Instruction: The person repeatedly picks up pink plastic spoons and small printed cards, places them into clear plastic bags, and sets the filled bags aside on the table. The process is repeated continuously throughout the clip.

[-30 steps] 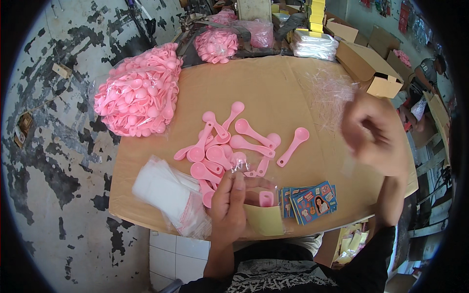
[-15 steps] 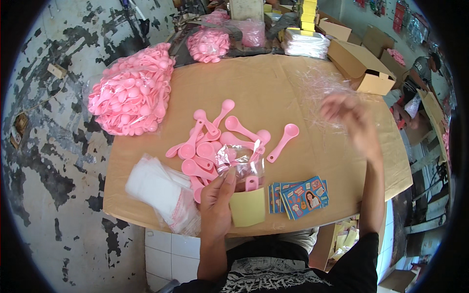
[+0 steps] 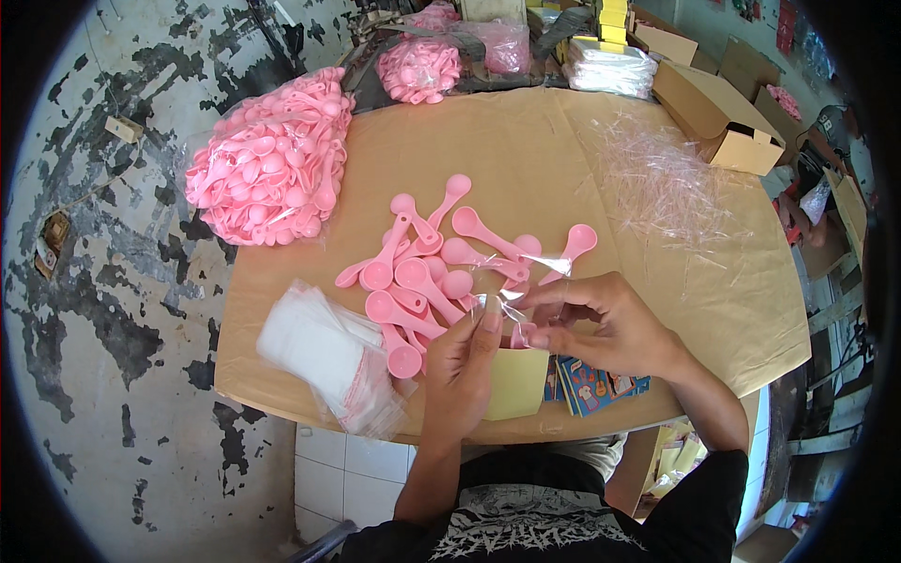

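Note:
My left hand [image 3: 458, 375] grips a small clear plastic bag [image 3: 497, 298], thumb on its near face. Inside the bag sit a plain yellow card [image 3: 518, 383] and a pink measuring spoon [image 3: 519, 335], mostly hidden. At the bag's upper end, my right hand [image 3: 610, 324] has its curled fingers and thumb on the clear film. Loose pink measuring spoons [image 3: 380, 272] lie in a heap just beyond my hands. Partly covered by the bag and right hand are blue printed cards [image 3: 593, 389]. Left of my left hand rests a stack of clear bags [image 3: 314, 352].
A big bag of pink spoons [image 3: 267, 169] stands at the table's far left, with a smaller one [image 3: 418, 70] behind. Thin clear plastic strips [image 3: 657, 178] are heaped at right, near an open cardboard box [image 3: 718, 117]. Another person [image 3: 826, 141] is at the far right.
My right hand has come from the strip pile back to the bag and now touches its upper end. The left hand still holds the bag. The whole view has shifted slightly.

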Available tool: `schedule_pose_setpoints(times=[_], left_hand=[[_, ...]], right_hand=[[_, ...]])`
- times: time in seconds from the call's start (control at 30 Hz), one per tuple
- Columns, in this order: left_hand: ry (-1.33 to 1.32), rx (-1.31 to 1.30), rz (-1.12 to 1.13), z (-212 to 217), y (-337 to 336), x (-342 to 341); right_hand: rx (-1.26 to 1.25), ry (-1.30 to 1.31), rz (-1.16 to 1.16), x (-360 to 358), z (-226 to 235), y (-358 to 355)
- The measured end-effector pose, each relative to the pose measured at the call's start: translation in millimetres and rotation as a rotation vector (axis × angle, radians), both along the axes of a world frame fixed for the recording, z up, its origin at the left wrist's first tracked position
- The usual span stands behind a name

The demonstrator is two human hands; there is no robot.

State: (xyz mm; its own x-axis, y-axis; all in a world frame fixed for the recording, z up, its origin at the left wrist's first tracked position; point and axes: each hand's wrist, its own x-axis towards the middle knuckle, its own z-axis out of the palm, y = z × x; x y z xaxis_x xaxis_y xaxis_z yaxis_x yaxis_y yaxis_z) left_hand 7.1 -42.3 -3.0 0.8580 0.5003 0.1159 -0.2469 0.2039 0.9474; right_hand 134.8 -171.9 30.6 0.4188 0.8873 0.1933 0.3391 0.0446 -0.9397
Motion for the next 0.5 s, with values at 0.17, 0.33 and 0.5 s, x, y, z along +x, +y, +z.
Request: schedule_pose_setpoints(times=[0.17, 0.33, 0.5], left_hand=[[-0.005, 0.003, -0.093, -7.7, 12.1, -6.0], [-0.022, 0.161, -0.22, 7.6, 19.0, -10.9], [-0.032, 0.245, -0.355, -0.1, 29.1, -13.6]], right_hand=[[0.059, 0.129, 0.01, 3.2, -3.2, -3.3], [0.137, -0.027, 0.027, 14.0, -6.4, -11.3], [0.303, -0.435, 0.198, 28.5, -6.6, -12.1]])
